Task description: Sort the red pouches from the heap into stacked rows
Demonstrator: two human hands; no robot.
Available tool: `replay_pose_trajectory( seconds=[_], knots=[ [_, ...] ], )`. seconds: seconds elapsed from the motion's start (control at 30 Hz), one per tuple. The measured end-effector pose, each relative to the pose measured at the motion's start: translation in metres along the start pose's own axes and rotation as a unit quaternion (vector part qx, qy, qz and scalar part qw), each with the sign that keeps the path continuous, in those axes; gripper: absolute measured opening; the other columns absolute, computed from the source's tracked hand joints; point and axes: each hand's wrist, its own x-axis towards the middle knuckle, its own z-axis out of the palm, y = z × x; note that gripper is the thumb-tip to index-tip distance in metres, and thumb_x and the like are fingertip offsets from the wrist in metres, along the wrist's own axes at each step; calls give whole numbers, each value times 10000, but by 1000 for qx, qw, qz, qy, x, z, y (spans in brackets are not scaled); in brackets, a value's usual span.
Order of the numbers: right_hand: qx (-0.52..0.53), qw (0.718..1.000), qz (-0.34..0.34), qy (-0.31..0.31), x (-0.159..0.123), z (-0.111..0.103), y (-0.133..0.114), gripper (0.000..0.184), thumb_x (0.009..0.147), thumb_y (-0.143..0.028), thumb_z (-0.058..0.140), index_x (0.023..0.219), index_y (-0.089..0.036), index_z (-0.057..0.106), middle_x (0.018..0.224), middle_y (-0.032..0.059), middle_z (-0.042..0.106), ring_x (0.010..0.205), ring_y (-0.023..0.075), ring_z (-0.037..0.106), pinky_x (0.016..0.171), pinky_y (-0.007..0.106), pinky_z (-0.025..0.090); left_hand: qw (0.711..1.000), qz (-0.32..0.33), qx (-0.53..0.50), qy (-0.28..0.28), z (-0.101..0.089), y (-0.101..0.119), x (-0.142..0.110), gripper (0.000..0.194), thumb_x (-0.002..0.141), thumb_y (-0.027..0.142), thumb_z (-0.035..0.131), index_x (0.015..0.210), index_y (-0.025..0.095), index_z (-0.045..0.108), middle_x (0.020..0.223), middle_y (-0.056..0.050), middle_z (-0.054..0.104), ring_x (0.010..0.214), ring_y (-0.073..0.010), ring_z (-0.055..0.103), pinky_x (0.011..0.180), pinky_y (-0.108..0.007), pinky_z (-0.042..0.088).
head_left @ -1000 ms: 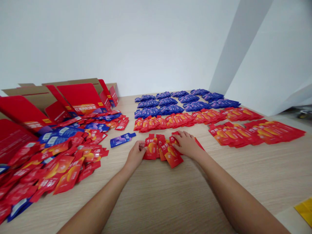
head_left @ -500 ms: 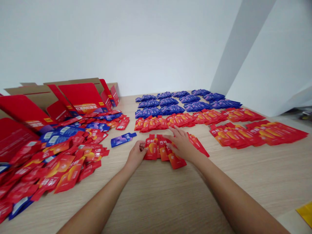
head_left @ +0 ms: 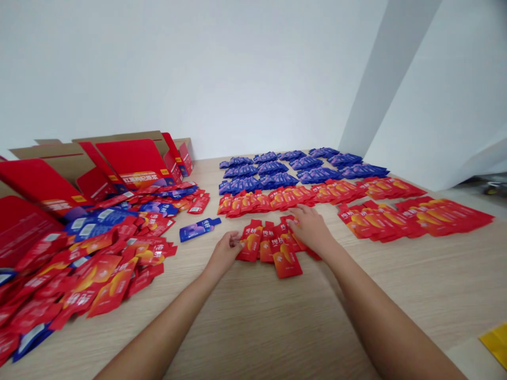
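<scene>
My left hand [head_left: 224, 254] pinches the left edge of a red sachet [head_left: 250, 244] with thumb and fingers. This sachet lies at the left end of a loose, overlapping row on the table. In the middle, one red sachet [head_left: 285, 258] lies on top, sticking out towards me. My right hand [head_left: 312, 229] closes over the row's right end, its fingers curled on the red sachets [head_left: 288, 224] there and partly hiding them. A single blue sachet [head_left: 199, 229] lies flat just left of my left hand.
A heap of mixed red and blue sachets [head_left: 99, 264] covers the left side, before open red cartons [head_left: 134, 158]. Fanned blue bundles [head_left: 273, 168] and red bundles [head_left: 291, 197] stand in rows behind my hands. More red bundles [head_left: 447, 214] lie right. A yellow item [head_left: 495, 343] shows lower right.
My right hand lifted slightly with fingers spread, moved left over the row, then back right and down onto its right end. The right-hand sachets now lie closer together. My left hand stayed at the left sachet.
</scene>
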Motion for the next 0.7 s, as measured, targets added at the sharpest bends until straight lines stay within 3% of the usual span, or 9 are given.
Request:
replay_pose_trajectory(
  seconds=[0.1, 0.17, 0.3, 0.4, 0.53, 0.63, 0.7],
  knots=[
    [-45, 990, 112, -74, 2, -6, 21, 499, 891, -435, 409, 1226, -94, 552, 1193, 221, 590, 1110, 337, 544, 878, 426, 426, 999, -44, -6, -28, 0, 8, 2, 356, 686, 177, 619, 1034, 126, 564, 1075, -111, 664, 797, -151, 652, 695, -258, 514],
    [-52, 979, 150, -131, 1, -7, 31, 610, 865, -559, 393, 1158, -61, 588, 1120, 244, 624, 1054, 351, 585, 844, 421, 440, 997, -59, 6, -46, 0, 14, 7, 337, 674, 206, 634, 997, 124, 582, 971, -95, 692, 721, -159, 657, 612, -258, 512],
    [-22, 975, 143, -168, -6, -4, 33, 732, 800, -679, 402, 1127, -53, 593, 1127, 263, 612, 1053, 349, 594, 810, 399, 452, 992, -72, 52, -87, 6, 29, 20, 258, 567, 253, 718, 788, 148, 635, 609, -6, 662, 579, -181, 627, 509, -256, 471],
    [4, 980, 123, -159, -14, 1, 23, 727, 780, -669, 453, 1152, -54, 563, 1127, 256, 602, 1052, 335, 596, 796, 375, 459, 989, -63, 92, -101, 17, 41, 24, 259, 489, 291, 767, 679, 174, 635, 505, 21, 619, 576, -190, 619, 506, -245, 440],
    [25, 984, 133, -118, -28, 7, 10, 697, 804, -591, 493, 1269, -72, 461, 1175, 243, 565, 1036, 322, 607, 813, 367, 454, 985, -47, 136, -94, 33, 52, 14, 334, 423, 369, 803, 627, 189, 608, 608, -21, 667, 695, -243, 643, 555, -266, 446],
    [33, 987, 142, -70, -38, 10, 2, 707, 829, -539, 494, 1349, -77, 369, 1181, 246, 544, 1030, 329, 610, 821, 372, 451, 984, -29, 164, -63, 46, 57, 0, 481, 345, 375, 830, 725, 182, 609, 884, -100, 697, 940, -331, 612, 687, -315, 465],
    [58, 987, 140, -50, -42, 12, -3, 704, 833, -513, 502, 1367, -83, 338, 1176, 240, 541, 1025, 329, 613, 821, 371, 454, 984, -15, 172, -36, 53, 58, -8, 646, 295, 323, 841, 873, 163, 601, 1100, -162, 636, 1104, -383, 525, 804, -361, 448]
  ],
)
